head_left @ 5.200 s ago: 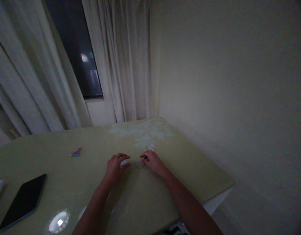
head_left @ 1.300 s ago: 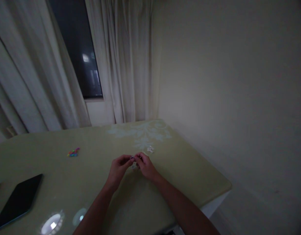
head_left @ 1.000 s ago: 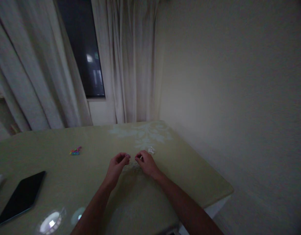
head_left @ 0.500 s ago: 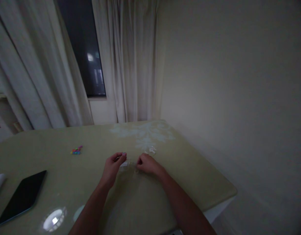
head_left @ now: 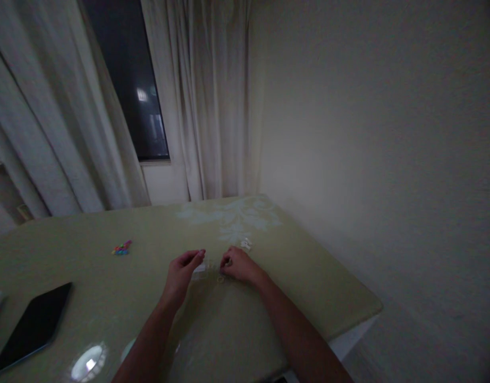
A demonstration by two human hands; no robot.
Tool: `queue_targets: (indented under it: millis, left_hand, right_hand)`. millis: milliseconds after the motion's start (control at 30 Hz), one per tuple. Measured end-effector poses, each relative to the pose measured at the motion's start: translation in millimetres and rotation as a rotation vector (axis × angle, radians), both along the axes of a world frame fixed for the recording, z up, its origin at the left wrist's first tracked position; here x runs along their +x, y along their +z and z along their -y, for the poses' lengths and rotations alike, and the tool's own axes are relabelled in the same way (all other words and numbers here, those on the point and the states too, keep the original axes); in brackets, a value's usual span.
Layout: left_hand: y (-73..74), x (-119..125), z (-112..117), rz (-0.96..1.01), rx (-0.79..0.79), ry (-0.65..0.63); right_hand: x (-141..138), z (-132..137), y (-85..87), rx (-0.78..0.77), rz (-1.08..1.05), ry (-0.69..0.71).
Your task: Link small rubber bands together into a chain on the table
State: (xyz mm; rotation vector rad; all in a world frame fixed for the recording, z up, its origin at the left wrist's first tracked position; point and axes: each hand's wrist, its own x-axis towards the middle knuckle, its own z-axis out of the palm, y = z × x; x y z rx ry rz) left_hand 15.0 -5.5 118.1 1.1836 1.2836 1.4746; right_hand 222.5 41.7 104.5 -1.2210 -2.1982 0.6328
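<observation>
in the head view, the left hand (head_left: 180, 274) and right hand (head_left: 240, 264) are apart, each pinched together, on what i cannot tell. a small pale ring-shaped piece (head_left: 221, 279) lies by the right fingertips, a flat clear-and-white piece (head_left: 200, 269) beside the left thumb, small white pieces (head_left: 246, 244) beyond the right hand.

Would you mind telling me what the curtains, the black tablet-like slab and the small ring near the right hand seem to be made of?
Curtains: probably woven fabric, matte, hanging in folds. Black tablet-like slab: perhaps glass or plastic, smooth, its face evenly dark. Small ring near the right hand: pale yellowish; too small to tell plastic from metal.
</observation>
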Motion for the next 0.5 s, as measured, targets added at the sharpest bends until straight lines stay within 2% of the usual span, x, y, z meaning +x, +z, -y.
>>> queue_targets:
  millis: [300,400,500]
  left_hand:
    - [-1.0,1.7,0.2,-0.018,0.015,-0.001]
    - [-3.4,-0.2,-1.0,-0.034,0.024,-0.002]
    - [-5.1,-1.9,-2.3,-0.053,0.029,-0.002]
  right_hand:
    - [-6.6,5.3,-6.5,0.029,0.026,-0.032]
    - [3.0,-1.7,-2.8,0.009,-0.023,-0.052]
    - [23.8,-13.8,2.8,-0.032,-0.076,-0.080]
